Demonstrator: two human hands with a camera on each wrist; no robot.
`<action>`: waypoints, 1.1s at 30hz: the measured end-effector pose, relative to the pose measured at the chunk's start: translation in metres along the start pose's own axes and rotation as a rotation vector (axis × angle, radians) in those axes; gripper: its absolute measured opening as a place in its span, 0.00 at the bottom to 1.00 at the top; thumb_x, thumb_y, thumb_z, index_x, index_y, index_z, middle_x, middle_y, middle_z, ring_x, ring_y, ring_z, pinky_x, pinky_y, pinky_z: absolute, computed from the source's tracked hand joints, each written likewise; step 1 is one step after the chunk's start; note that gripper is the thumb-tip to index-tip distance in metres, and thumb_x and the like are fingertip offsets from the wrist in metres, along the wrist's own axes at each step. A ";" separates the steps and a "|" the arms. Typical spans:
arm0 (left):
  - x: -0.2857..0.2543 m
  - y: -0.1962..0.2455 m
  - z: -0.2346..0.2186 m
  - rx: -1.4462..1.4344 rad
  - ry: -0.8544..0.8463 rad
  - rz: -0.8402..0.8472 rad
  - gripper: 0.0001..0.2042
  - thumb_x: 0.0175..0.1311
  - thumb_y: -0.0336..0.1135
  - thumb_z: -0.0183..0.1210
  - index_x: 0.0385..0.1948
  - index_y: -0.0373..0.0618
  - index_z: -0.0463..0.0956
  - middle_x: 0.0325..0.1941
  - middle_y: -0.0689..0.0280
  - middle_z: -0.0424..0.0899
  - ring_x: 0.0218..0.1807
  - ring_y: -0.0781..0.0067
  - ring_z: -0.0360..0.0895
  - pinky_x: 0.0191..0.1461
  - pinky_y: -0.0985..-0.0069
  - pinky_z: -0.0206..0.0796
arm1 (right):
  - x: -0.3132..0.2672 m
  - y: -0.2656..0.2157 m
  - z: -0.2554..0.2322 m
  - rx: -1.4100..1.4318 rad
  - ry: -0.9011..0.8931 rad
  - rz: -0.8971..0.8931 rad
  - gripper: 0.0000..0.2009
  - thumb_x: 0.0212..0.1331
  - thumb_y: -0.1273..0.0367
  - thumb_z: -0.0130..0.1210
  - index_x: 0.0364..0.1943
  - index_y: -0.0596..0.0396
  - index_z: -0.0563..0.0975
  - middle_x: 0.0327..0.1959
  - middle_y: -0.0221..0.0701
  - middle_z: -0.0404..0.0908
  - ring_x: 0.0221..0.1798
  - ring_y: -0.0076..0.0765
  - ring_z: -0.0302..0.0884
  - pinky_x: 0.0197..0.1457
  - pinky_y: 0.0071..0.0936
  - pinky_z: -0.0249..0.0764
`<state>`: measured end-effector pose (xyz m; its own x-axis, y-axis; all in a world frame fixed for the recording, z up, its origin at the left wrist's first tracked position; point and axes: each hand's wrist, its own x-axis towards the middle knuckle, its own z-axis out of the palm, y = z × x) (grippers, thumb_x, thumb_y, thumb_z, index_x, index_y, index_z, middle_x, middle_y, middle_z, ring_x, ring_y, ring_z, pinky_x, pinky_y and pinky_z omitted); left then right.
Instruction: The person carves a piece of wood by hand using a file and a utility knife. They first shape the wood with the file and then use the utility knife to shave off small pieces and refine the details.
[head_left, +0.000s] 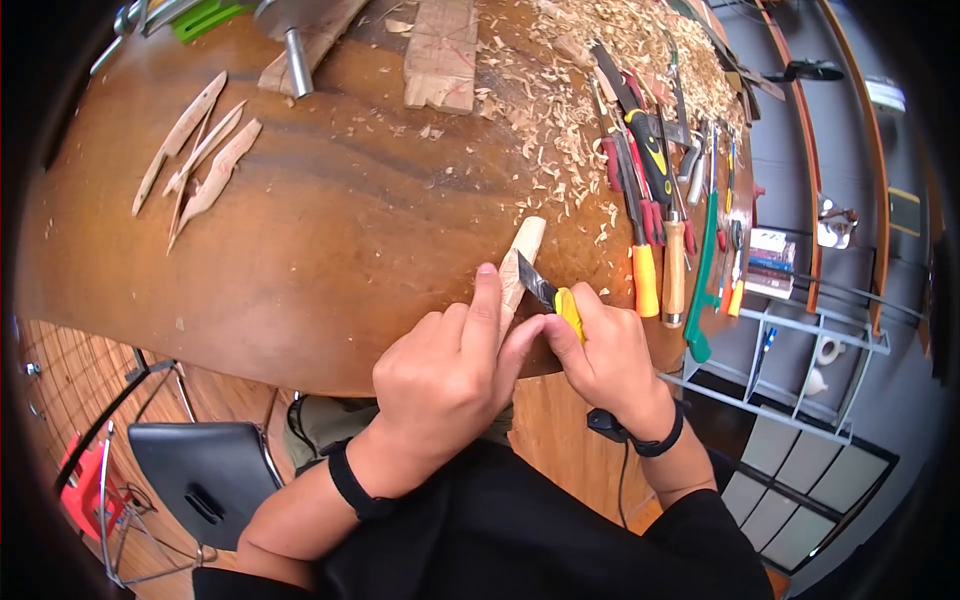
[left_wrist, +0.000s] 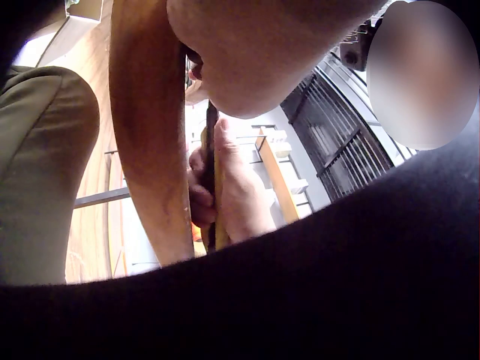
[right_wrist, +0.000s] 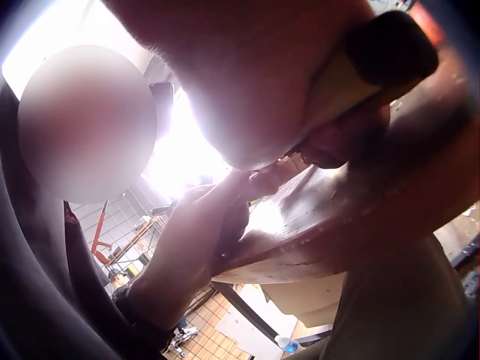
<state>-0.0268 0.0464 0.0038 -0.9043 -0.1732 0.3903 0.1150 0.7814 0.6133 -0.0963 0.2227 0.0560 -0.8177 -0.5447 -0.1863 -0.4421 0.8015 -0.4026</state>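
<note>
Low over the near side of the table, my left hand (head_left: 435, 365) grips a small pale carved piece of wood (head_left: 530, 238). Its index finger lies along the wood, whose far end points away from me. My right hand (head_left: 612, 365) holds a utility knife (head_left: 569, 312) with a yellow handle. The dark blade (head_left: 535, 284) lies against the side of the wood. Both thumbs meet near the knife's handle. From the right wrist, the knife's black-and-yellow handle end (right_wrist: 394, 52) sticks out of the fist. The lower end of the wood is hidden by the left hand.
Files, a green-handled tool (head_left: 708, 270) and other hand tools lie at the right, beside a heap of wood shavings (head_left: 570, 130). Several thin carved pieces (head_left: 222, 170) lie at the left. A plank (head_left: 440, 55) and a metal clamp (head_left: 295, 55) are at the back.
</note>
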 end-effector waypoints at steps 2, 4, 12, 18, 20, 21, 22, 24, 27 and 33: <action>0.002 0.000 -0.003 -0.080 -0.004 -0.048 0.22 0.64 0.41 0.69 0.53 0.35 0.82 0.21 0.68 0.73 0.20 0.72 0.72 0.24 0.74 0.66 | -0.003 0.001 0.001 0.029 0.031 0.009 0.21 0.71 0.52 0.58 0.33 0.57 0.72 0.19 0.45 0.78 0.24 0.61 0.80 0.25 0.49 0.74; 0.003 0.000 -0.005 -0.104 -0.030 -0.042 0.21 0.64 0.40 0.69 0.53 0.34 0.82 0.23 0.66 0.74 0.21 0.70 0.73 0.25 0.72 0.67 | -0.004 -0.001 0.000 -0.003 -0.001 -0.008 0.21 0.69 0.51 0.60 0.33 0.56 0.72 0.18 0.44 0.77 0.23 0.58 0.80 0.24 0.48 0.73; 0.006 0.003 -0.002 -0.087 -0.093 -0.034 0.22 0.64 0.32 0.67 0.58 0.31 0.79 0.29 0.59 0.78 0.25 0.60 0.77 0.28 0.66 0.71 | -0.010 0.006 0.008 0.013 0.105 -0.054 0.24 0.68 0.47 0.59 0.29 0.54 0.72 0.19 0.41 0.79 0.21 0.53 0.81 0.22 0.43 0.75; 0.008 0.003 -0.002 -0.092 -0.169 -0.036 0.24 0.65 0.32 0.68 0.60 0.28 0.76 0.32 0.54 0.82 0.27 0.55 0.81 0.30 0.66 0.73 | -0.011 0.009 0.008 0.059 0.091 -0.070 0.24 0.65 0.48 0.62 0.30 0.55 0.71 0.19 0.38 0.76 0.20 0.50 0.79 0.21 0.41 0.72; 0.004 0.000 0.004 -0.126 -0.091 -0.015 0.23 0.65 0.32 0.68 0.59 0.27 0.76 0.35 0.49 0.86 0.29 0.53 0.85 0.33 0.66 0.76 | -0.011 0.010 0.011 0.074 0.099 -0.065 0.24 0.65 0.48 0.62 0.30 0.56 0.71 0.18 0.37 0.76 0.20 0.50 0.79 0.21 0.41 0.72; 0.004 0.004 0.000 -0.102 -0.143 -0.057 0.23 0.66 0.31 0.68 0.58 0.25 0.76 0.36 0.47 0.88 0.30 0.53 0.87 0.34 0.66 0.77 | -0.011 0.011 0.012 0.082 0.100 -0.074 0.24 0.65 0.48 0.62 0.30 0.56 0.71 0.18 0.37 0.76 0.19 0.50 0.79 0.20 0.41 0.71; 0.004 0.003 0.000 -0.102 -0.151 -0.055 0.23 0.66 0.31 0.68 0.58 0.25 0.76 0.36 0.47 0.88 0.30 0.53 0.87 0.34 0.66 0.77 | -0.010 0.010 0.010 0.087 0.100 -0.067 0.24 0.65 0.48 0.62 0.30 0.56 0.71 0.18 0.37 0.76 0.19 0.50 0.79 0.20 0.41 0.71; 0.003 0.001 0.001 -0.101 -0.146 -0.036 0.23 0.65 0.30 0.68 0.58 0.24 0.75 0.32 0.49 0.88 0.27 0.54 0.86 0.31 0.67 0.76 | -0.009 0.006 0.003 0.134 0.024 -0.029 0.25 0.69 0.48 0.57 0.30 0.59 0.74 0.15 0.41 0.78 0.19 0.53 0.81 0.25 0.42 0.78; 0.004 0.002 -0.001 -0.125 -0.193 -0.067 0.23 0.66 0.29 0.68 0.58 0.23 0.75 0.31 0.50 0.87 0.25 0.55 0.85 0.29 0.68 0.75 | -0.007 0.001 -0.001 0.136 -0.016 0.015 0.24 0.69 0.49 0.58 0.31 0.59 0.74 0.15 0.41 0.78 0.19 0.52 0.82 0.25 0.42 0.79; 0.003 0.005 -0.003 -0.120 -0.182 -0.125 0.17 0.72 0.32 0.63 0.56 0.27 0.77 0.36 0.49 0.89 0.33 0.62 0.89 0.36 0.71 0.77 | -0.006 -0.009 0.014 0.063 0.098 0.070 0.24 0.68 0.49 0.60 0.27 0.57 0.73 0.12 0.40 0.76 0.17 0.48 0.81 0.22 0.40 0.78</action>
<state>-0.0277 0.0484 0.0103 -0.9725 -0.1442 0.1830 0.0362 0.6821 0.7303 -0.0827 0.2151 0.0486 -0.8793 -0.4587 -0.1284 -0.3612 0.8177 -0.4482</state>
